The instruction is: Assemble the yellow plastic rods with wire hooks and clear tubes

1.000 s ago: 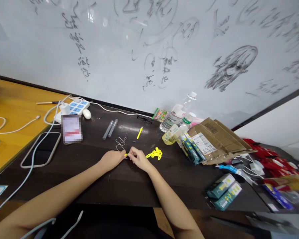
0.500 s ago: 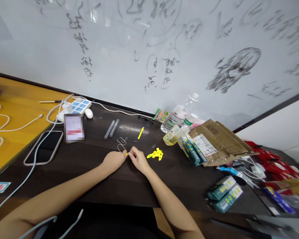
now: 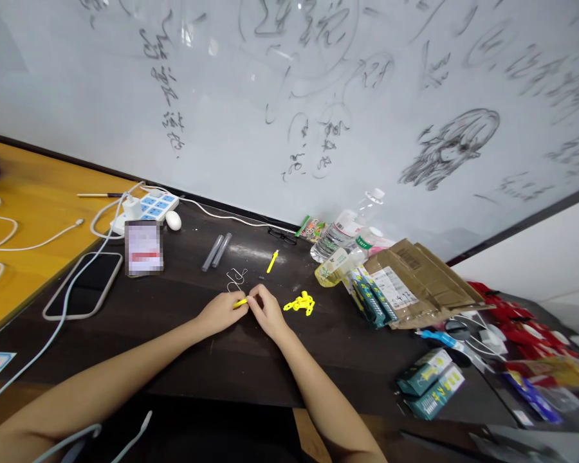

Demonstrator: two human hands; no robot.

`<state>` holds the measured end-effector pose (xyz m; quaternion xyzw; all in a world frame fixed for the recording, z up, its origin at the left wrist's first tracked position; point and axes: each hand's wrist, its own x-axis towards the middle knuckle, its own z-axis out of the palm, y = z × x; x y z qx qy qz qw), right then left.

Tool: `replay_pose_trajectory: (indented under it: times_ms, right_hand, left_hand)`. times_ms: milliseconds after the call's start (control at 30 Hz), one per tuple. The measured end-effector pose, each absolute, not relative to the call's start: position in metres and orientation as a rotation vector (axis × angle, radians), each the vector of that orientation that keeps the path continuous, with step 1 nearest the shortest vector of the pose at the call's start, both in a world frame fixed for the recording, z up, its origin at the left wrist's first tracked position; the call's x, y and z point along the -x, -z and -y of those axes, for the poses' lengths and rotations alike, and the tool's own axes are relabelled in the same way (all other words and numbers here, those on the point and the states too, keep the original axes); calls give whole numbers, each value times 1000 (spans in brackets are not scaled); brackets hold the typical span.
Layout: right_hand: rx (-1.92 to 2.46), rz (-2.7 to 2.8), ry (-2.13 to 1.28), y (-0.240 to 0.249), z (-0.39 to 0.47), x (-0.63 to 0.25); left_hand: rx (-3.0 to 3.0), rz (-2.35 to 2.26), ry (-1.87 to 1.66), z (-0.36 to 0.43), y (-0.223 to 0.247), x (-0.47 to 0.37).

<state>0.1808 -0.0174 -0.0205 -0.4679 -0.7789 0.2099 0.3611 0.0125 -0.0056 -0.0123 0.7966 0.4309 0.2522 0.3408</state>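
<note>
A small yellow piece (image 3: 240, 303) is pinched in my left hand (image 3: 220, 312), above the dark table (image 3: 207, 373). The fingertips of my right hand (image 3: 266, 311) are closed at the piece's right end; what they grip there is too small to make out. Just behind my hands lie bent metal wires (image 3: 236, 278). A yellow stick-like part (image 3: 272, 262) rests farther back, and a pile of yellow parts (image 3: 300, 303) sits right of my right hand. Two clear tubes (image 3: 217, 251) lie side by side at the back left.
On the left are a phone (image 3: 84, 286), a blurred-out screen (image 3: 143, 248), a power strip (image 3: 158, 207) and white cables. Bottles (image 3: 332, 267), green boxes (image 3: 430, 384) and a cardboard package (image 3: 419, 276) stand or lie on the right. A whiteboard (image 3: 222, 128) rises behind.
More of the yellow piece now shows in my left hand, whose fingers have shifted. My right hand stays close beside it. The whole view has tilted slightly.
</note>
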Motion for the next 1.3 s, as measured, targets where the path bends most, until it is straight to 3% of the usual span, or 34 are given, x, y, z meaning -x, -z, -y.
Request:
replay_pose_trajectory:
  times_ms: [333, 633, 833, 1100, 1300]
  right_hand:
    - [1114, 1949, -756, 24, 14, -187]
    - [1104, 2024, -666, 22, 14, -182]
    - [1116, 2062, -826, 19, 17, -181]
    - [1070, 1415, -1259, 33, -3, -185]
    - [874, 1050, -1442, 32, -8, -188]
  left_hand:
    - [-1832, -990, -719, 4, 11, -8]
    - [-2007, -1037, -748, 5, 6, -6]
    - [-2110, -1133, -890, 3, 5, -1]
    - [-2461, -1114, -1341, 8, 3, 3]
    - [-2449, -1045, -1059, 6, 2, 3]
